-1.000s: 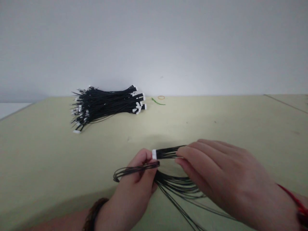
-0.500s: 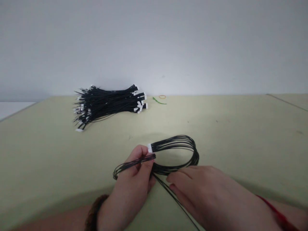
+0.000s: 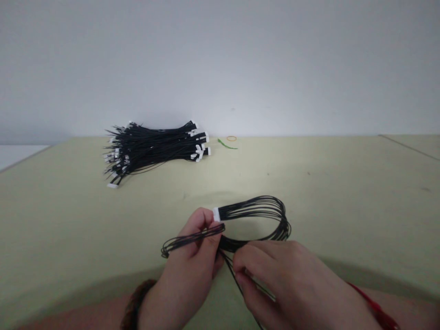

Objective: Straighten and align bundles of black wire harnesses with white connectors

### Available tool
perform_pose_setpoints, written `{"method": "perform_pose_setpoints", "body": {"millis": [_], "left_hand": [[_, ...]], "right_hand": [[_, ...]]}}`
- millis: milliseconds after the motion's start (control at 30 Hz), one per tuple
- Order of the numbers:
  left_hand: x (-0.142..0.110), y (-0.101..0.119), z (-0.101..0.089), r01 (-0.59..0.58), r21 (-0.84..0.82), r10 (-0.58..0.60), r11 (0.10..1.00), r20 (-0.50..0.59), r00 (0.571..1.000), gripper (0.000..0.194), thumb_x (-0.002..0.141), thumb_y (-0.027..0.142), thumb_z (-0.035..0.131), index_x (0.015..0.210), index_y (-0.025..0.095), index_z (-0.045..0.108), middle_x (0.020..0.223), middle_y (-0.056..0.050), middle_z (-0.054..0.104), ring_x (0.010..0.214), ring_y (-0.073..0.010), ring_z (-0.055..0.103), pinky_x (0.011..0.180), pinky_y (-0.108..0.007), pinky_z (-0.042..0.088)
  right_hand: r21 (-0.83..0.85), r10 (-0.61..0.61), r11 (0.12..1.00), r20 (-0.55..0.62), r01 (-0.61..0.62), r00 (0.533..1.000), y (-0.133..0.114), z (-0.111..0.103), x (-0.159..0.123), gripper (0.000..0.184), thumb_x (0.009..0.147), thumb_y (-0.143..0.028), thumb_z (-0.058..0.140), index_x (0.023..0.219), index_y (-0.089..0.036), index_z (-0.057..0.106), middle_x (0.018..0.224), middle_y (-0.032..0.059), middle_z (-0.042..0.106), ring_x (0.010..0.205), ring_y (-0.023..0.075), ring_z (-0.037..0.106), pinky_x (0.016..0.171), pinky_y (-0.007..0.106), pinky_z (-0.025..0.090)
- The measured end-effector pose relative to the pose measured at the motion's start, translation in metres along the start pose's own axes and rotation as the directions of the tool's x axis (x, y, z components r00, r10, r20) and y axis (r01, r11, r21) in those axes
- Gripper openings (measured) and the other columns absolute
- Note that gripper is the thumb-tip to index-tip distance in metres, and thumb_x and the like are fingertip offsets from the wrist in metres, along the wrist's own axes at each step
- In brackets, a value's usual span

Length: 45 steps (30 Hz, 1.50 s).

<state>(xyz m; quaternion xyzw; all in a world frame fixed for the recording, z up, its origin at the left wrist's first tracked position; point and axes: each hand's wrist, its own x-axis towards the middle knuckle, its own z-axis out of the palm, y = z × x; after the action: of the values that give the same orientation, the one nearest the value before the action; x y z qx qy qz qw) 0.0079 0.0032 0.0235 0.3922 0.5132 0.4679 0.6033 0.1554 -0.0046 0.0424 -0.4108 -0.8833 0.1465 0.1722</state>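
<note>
My left hand (image 3: 197, 256) is closed around a looped bundle of thin black wires (image 3: 254, 213). A white connector (image 3: 216, 214) on one end of the bundle sticks up by my left fingertips. A smaller folded loop of black wire (image 3: 195, 237) lies across the thumb and back of that hand. From below my left fingers a few loose strands (image 3: 229, 262) run down to the right. Close by, my right hand (image 3: 275, 275) is curled with thumb and forefinger together on these strands, and one shows between its fingers. The large loop passes behind its knuckles.
A pile of black wire harnesses (image 3: 154, 144) with white connectors lies at the back left of the pale table (image 3: 343, 206). Right of it are a green strip (image 3: 227, 145) and a small yellow-orange ring (image 3: 231, 138). A plain wall (image 3: 240, 64) rises behind.
My right hand has shifted slightly left and its thumb and forefinger have closed in on the loose strands. The large loop has moved a little to the right and opened wider.
</note>
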Motion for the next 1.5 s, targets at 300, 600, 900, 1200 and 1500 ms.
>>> {"method": "perform_pose_setpoints", "body": {"millis": [300, 600, 900, 1200, 1500], "left_hand": [[0.002, -0.003, 0.001, 0.025, 0.009, -0.025, 1.000, -0.002, 1.000, 0.015, 0.076, 0.029, 0.057, 0.069, 0.021, 0.046, 0.055, 0.008, 0.039, 0.048, -0.0068, 0.029, 0.041, -0.014, 0.027], [0.000, 0.004, 0.003, 0.028, 0.005, -0.028, 1.000, -0.020, 0.999, 0.018, 0.074, 0.031, 0.057, 0.066, 0.021, 0.045, 0.053, 0.008, 0.037, 0.048, -0.0074, 0.027, 0.040, -0.014, 0.025], [0.001, -0.001, 0.000, 0.022, 0.029, -0.023, 0.999, 0.027, 0.999, 0.016, 0.078, 0.028, 0.054, 0.067, 0.021, 0.044, 0.054, 0.008, 0.036, 0.047, -0.0071, 0.028, 0.041, -0.015, 0.025], [0.000, 0.001, 0.004, 0.023, 0.007, -0.023, 1.000, -0.036, 0.999, 0.014, 0.078, 0.030, 0.055, 0.070, 0.020, 0.049, 0.054, 0.008, 0.039, 0.044, -0.0053, 0.031, 0.039, -0.012, 0.028], [-0.001, 0.000, 0.006, 0.057, -0.032, -0.059, 0.998, -0.077, 0.995, 0.014, 0.075, 0.032, 0.058, 0.072, 0.021, 0.050, 0.053, 0.009, 0.038, 0.043, -0.0050, 0.032, 0.038, -0.012, 0.028]], "right_hand": [[-0.002, 0.002, 1.000, 0.016, -0.002, 1.000, 0.001, -0.006, -0.001, 0.014, 0.075, -0.006, 0.051, 0.068, -0.019, 0.054, 0.065, -0.0031, 0.055, 0.053, 0.0107, 0.048, 0.050, 0.026, 0.029], [0.021, -0.026, 0.999, -0.019, 0.026, 0.999, 0.004, -0.001, -0.003, 0.012, 0.070, -0.010, 0.063, 0.070, -0.019, 0.055, 0.068, -0.0043, 0.057, 0.057, 0.0111, 0.051, 0.052, 0.025, 0.031], [-0.100, -0.002, 0.995, -0.032, -0.002, 0.999, 0.005, -0.005, -0.004, 0.013, 0.073, -0.009, 0.055, 0.067, -0.020, 0.053, 0.061, -0.0044, 0.055, 0.048, 0.0110, 0.048, 0.046, 0.027, 0.026], [0.588, -0.126, 0.766, 0.535, -0.261, 0.835, 0.036, -0.068, 0.008, 0.028, 0.083, -0.005, 0.042, 0.081, -0.020, 0.065, 0.067, -0.0034, 0.065, 0.063, 0.0083, 0.063, 0.059, 0.018, 0.047], [0.829, 0.193, 0.556, -0.194, 0.056, 0.962, 0.061, -0.087, 0.032, 0.070, 0.093, -0.032, 0.005, 0.052, -0.009, 0.057, 0.106, -0.0046, 0.062, 0.086, 0.0068, 0.059, 0.060, 0.021, 0.041]]}}
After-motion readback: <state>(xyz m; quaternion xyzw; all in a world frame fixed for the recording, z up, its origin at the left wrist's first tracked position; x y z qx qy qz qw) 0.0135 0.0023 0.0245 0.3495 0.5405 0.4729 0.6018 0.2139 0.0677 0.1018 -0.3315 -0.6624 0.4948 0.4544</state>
